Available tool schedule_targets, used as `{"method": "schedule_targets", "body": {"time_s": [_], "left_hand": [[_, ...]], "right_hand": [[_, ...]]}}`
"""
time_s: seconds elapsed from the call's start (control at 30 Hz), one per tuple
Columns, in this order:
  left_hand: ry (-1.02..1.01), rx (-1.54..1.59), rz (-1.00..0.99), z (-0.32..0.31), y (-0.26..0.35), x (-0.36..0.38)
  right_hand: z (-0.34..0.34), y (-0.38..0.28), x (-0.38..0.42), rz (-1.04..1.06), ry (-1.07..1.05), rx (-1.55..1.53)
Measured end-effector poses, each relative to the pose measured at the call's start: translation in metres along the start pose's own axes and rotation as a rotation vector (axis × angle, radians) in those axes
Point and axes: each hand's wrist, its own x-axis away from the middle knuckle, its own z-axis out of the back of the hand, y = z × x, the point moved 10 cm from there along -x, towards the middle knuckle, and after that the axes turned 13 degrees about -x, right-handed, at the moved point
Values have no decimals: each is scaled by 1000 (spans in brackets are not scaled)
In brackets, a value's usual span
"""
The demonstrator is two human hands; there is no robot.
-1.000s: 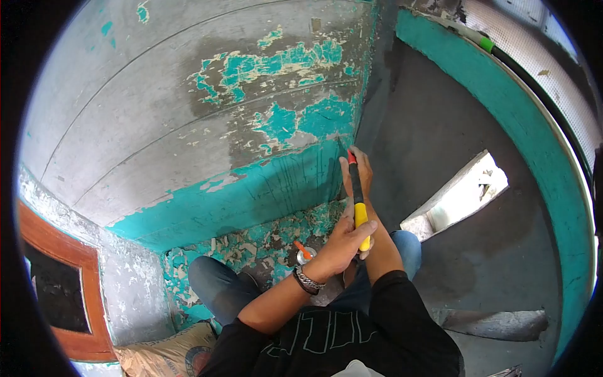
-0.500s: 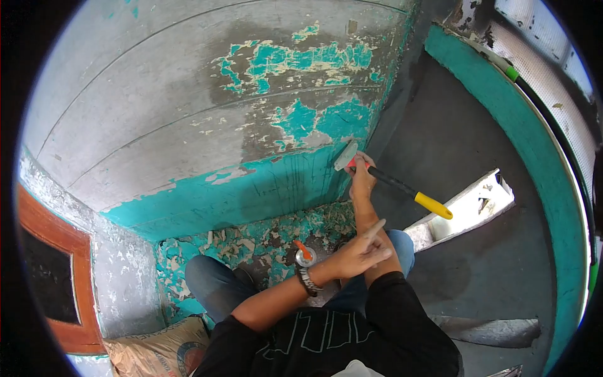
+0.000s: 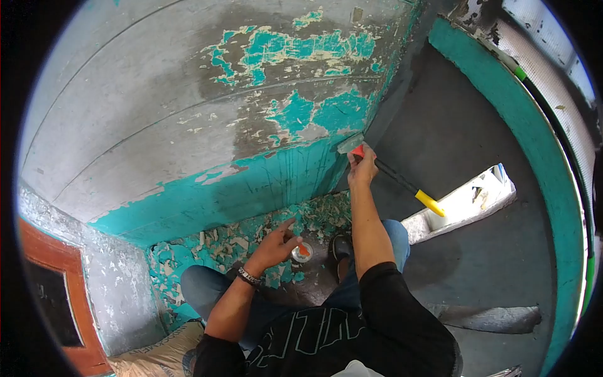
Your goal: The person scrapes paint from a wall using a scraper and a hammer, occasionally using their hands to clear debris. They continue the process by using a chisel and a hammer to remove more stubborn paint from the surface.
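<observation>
My right hand (image 3: 362, 167) is closed around the neck of a scraper (image 3: 396, 176), just below its head. The scraper's wide blade touches or nearly touches the turquoise wall (image 3: 251, 190) near the corner; its black and yellow handle slants down to the right. Beside a small can (image 3: 302, 252) with an orange thing in it, my left hand (image 3: 274, 247) is held with its fingers apart and nothing in them. It wears a bracelet at the wrist. Grey patches show where paint is gone from the wall.
Paint flakes (image 3: 182, 261) cover the floor along the wall. At the lower left lies a brown paper sack (image 3: 160, 352), near an orange-framed opening (image 3: 75, 295). A white-lined recess (image 3: 461, 204) cuts into the dark wall at right, inside a turquoise curved edge (image 3: 534, 138).
My left hand has moved left, away from my right forearm, to beside the can. The scraper head has shifted slightly and turned. The view has tilted a little.
</observation>
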Motion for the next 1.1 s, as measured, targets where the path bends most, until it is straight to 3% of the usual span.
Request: {"method": "schedule_targets", "body": {"time_s": [0.37, 0.53, 0.7, 1.1], "left_hand": [[-37, -131, -8, -5, 10, 7], [75, -77, -113, -2, 17, 11], [44, -133, -147, -6, 30, 15], [40, -196, -174, 9, 52, 31]], "right_hand": [[-9, 0, 8, -66, 16, -50], [-14, 0, 6, -66, 8, -90], [-12, 3, 10, -113, 64, -104], [-27, 29, 48, -155, 24, 34]]}}
